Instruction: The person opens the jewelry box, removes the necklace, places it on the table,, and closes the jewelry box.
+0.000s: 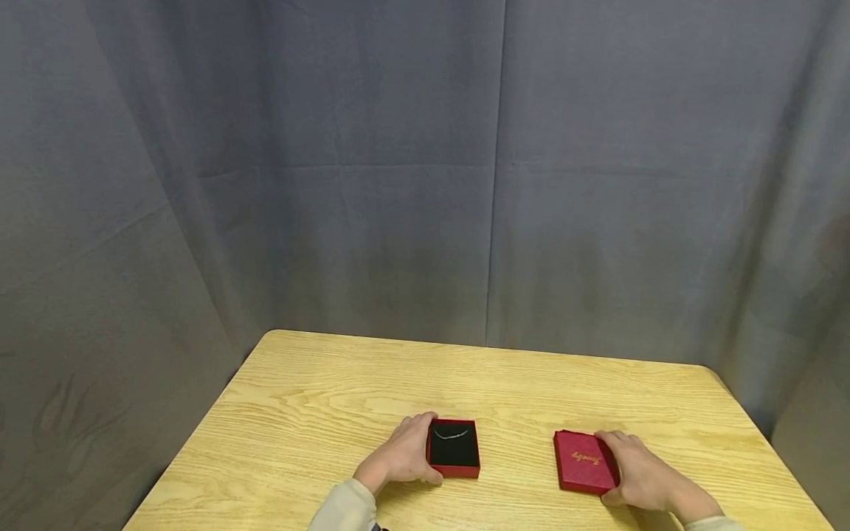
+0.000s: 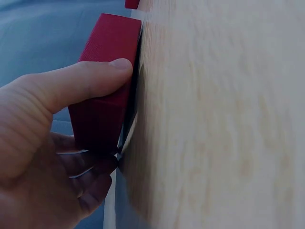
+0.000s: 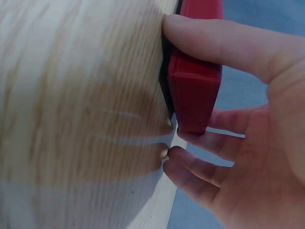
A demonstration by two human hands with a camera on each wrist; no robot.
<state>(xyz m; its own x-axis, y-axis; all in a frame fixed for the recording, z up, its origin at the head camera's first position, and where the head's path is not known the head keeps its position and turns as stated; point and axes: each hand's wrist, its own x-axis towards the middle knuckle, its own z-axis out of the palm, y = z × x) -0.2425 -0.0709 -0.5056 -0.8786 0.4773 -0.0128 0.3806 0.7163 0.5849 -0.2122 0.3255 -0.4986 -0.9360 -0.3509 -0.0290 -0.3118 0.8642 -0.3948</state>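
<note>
Near the middle of the table lies an open red box base [image 1: 454,472] with a black insert [image 1: 454,451]; a thin silver-coloured chain [image 1: 451,436] curves across its upper part. My left hand [image 1: 406,450] grips this base from its left side, thumb on the near wall and fingers at the far one. Further right is the red box lid [image 1: 584,463], its top printed with gold lettering. My right hand [image 1: 643,473] holds the lid from the right, thumb at the near edge, fingers round the far edge. Both wrist views show the red walls [image 2: 107,43] pinched close over the tabletop.
The wooden table [image 1: 332,383] has light grain and rounded far corners. Grey curtains [image 1: 398,184] hang behind it and along both sides. A strip of bare wood separates the base from the lid.
</note>
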